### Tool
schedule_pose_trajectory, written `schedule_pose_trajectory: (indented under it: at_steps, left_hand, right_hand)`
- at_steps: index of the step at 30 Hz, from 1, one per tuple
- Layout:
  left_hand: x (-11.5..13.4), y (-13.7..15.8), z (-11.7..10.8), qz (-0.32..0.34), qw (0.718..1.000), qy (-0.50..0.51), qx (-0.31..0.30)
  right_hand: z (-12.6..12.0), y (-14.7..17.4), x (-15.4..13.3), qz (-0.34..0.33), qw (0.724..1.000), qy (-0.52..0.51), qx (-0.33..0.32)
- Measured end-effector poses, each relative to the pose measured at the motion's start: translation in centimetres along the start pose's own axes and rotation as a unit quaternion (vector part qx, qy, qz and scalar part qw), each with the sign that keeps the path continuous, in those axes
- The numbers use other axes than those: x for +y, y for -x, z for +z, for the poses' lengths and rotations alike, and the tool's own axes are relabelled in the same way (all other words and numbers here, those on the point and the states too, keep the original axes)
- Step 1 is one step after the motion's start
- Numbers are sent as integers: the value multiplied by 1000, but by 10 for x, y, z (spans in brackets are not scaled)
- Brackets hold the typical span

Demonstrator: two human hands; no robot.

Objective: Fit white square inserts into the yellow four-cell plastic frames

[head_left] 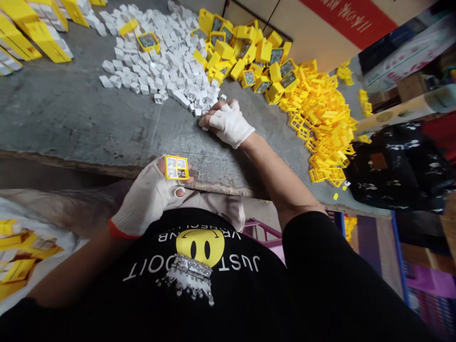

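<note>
My left hand (149,190), in a white glove with bare fingertips, is closed around a small yellow plastic frame (177,160) near the table's front edge. The frame has four square openings; three look white and the lower right one looks dark. My right hand (228,121), gloved likewise, rests at the near tip of a heap of small white plastic cubes (156,66). Its fingers are bent together against the cubes. Whatever lies under those fingertips is hidden.
Yellow boxes with grey insides (249,52) lie behind my right hand, and a heap of yellow frames (324,118) lies to the right. Yellow-and-white pieces (42,28) stand at the far left. A bag of similar pieces (21,256) is at lower left, a black cloth bag (399,166) at right.
</note>
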State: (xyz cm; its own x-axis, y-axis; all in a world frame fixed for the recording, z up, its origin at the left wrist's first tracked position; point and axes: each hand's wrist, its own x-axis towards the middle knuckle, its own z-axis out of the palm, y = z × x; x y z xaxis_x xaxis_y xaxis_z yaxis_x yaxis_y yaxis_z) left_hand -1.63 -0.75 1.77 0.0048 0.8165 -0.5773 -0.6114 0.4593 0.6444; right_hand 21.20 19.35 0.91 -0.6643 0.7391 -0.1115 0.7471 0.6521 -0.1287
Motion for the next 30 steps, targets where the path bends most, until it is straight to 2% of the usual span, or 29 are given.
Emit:
schedule_pose_trajectory:
  at_steps: [2,5,8,13,18,24,26,28,30]
  left_hand:
    - [-1,-1,-3,13,1000,-2,-4]
    - [-5,-5,-3,49,998,17,-31]
    - [-10,-11,2,81,995,31,-56]
    - [-16,-15,14,117,993,26,-5]
    - [-19,-16,18,132,991,9,-18]
    - [-13,-27,21,91,995,9,25]
    - [-9,-31,19,83,996,9,16]
    - [-5,-36,16,65,998,-1,11]
    - [-1,-41,12,50,998,-3,24]
  right_hand:
    - [-1,9,-11,1,1000,-13,25]
    - [-3,39,-36,-6,996,-55,71]
    - [3,68,-61,-31,992,-82,86]
    - [26,87,-81,-43,990,-67,119]
    - [39,87,-81,-51,984,-53,161]
    - [36,82,-80,-95,981,4,170]
    - [27,78,-79,-115,982,11,151]
    - [13,69,-69,-142,985,-11,98]
    - [-5,51,-45,-113,992,-40,49]
